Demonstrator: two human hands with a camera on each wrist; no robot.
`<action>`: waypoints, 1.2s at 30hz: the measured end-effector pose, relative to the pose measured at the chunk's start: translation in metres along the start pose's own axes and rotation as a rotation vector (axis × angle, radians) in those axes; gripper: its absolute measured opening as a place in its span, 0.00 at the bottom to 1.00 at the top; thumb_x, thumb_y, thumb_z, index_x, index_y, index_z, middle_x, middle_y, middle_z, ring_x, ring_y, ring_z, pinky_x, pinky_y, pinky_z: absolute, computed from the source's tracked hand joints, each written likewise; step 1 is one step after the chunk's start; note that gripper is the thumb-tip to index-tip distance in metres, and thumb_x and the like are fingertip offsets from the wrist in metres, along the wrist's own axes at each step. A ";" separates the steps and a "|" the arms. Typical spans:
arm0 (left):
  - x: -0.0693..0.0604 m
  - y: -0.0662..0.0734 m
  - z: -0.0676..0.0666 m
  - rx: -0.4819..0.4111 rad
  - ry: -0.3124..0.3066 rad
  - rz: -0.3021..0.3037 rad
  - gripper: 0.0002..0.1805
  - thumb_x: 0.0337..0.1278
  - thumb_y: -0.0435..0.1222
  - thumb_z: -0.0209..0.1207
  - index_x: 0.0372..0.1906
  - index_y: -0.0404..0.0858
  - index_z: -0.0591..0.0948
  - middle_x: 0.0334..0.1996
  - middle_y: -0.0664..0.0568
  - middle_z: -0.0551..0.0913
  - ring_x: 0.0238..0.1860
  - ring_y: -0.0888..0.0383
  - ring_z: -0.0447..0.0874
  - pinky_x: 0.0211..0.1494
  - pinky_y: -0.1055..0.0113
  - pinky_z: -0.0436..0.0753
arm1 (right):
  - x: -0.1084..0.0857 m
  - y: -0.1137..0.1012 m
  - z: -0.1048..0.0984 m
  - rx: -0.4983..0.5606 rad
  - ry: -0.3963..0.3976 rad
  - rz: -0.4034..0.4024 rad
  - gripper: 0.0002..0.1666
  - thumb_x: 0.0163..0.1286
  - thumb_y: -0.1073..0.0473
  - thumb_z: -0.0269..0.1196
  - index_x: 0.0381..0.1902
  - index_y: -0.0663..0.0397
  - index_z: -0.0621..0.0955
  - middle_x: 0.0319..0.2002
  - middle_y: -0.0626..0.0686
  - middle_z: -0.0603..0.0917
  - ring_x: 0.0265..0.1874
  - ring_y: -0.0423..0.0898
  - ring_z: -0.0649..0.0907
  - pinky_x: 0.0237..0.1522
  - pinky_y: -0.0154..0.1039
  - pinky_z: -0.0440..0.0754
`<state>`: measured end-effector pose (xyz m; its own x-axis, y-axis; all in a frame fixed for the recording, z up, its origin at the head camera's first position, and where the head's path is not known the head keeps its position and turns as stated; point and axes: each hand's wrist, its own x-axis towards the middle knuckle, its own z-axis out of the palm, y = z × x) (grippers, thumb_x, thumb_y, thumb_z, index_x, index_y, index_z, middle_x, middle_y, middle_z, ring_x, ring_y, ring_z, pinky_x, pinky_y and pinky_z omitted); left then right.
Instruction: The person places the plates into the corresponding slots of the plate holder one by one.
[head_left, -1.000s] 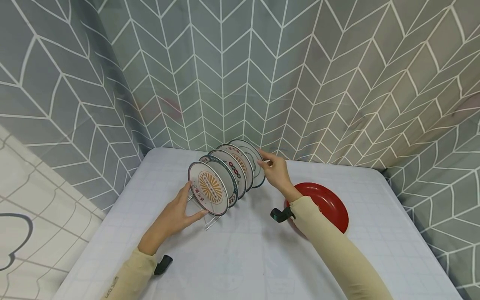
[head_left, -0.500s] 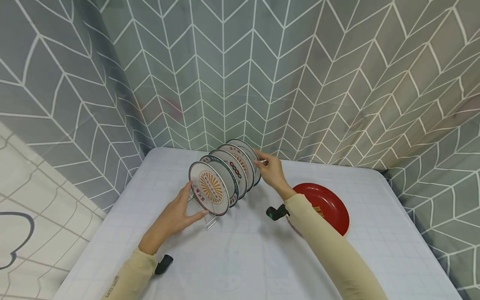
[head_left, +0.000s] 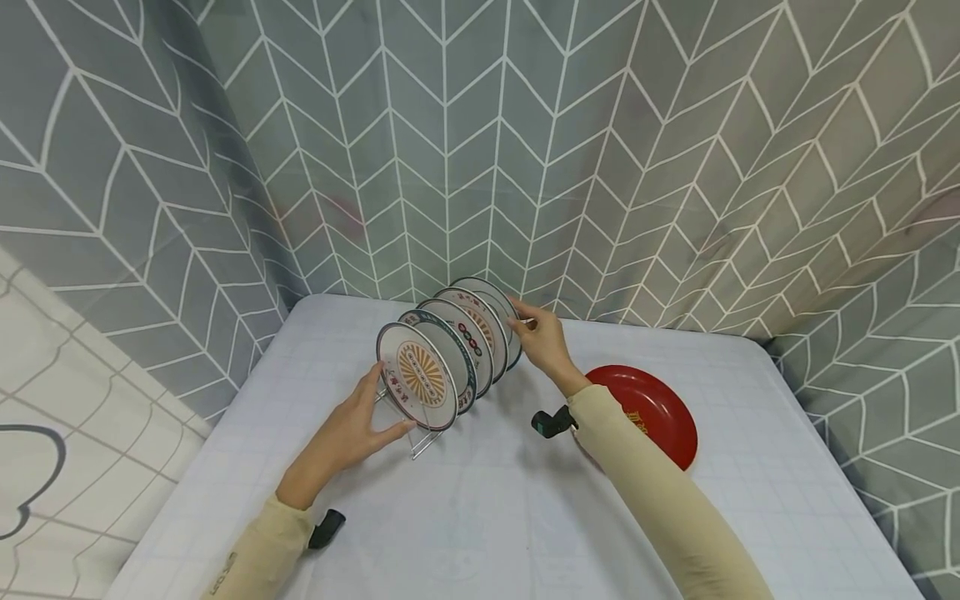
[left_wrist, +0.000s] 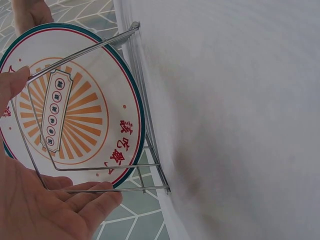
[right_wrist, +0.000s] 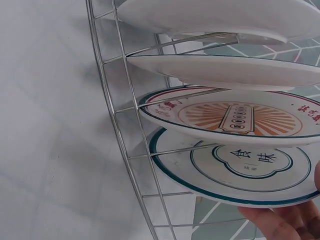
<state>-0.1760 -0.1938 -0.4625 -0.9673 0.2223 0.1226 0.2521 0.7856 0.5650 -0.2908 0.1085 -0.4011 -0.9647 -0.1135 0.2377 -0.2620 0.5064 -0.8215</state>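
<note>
Head view: I am watching the left hand (head_left: 345, 437) gripping a wire rack (left_wrist: 92, 48) at its near end, thumb and fingers spread about the front plate (head_left: 422, 375). The right hand (head_left: 547, 337) is pinching the rim of the back plate (right_wrist: 250, 172), last in the rack's row of five. A red plate (head_left: 660, 417) is lying on the table (head_left: 465, 525), partly hidden by the right sleeve (head_left: 660, 492).

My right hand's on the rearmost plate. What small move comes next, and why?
I'd probably loosen the right hand and ease it off the rearmost plate: that plate's lower edge seems to sit between the dividers of the wire rack, and the left hand holds the rack's front, so it should likely stand unaided.
</note>
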 end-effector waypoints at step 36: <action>0.002 0.000 -0.002 -0.002 -0.015 0.004 0.63 0.52 0.63 0.63 0.77 0.32 0.42 0.76 0.33 0.50 0.74 0.35 0.55 0.72 0.40 0.63 | -0.106 0.031 -0.105 0.051 0.044 -0.053 0.23 0.73 0.60 0.59 0.65 0.54 0.75 0.54 0.59 0.83 0.42 0.31 0.83 0.44 0.27 0.85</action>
<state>-0.1775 -0.1945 -0.4611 -0.9656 0.2343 0.1123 0.2560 0.7838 0.5658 -0.1941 0.2259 -0.3976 -0.9477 -0.1008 0.3029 -0.3146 0.4565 -0.8323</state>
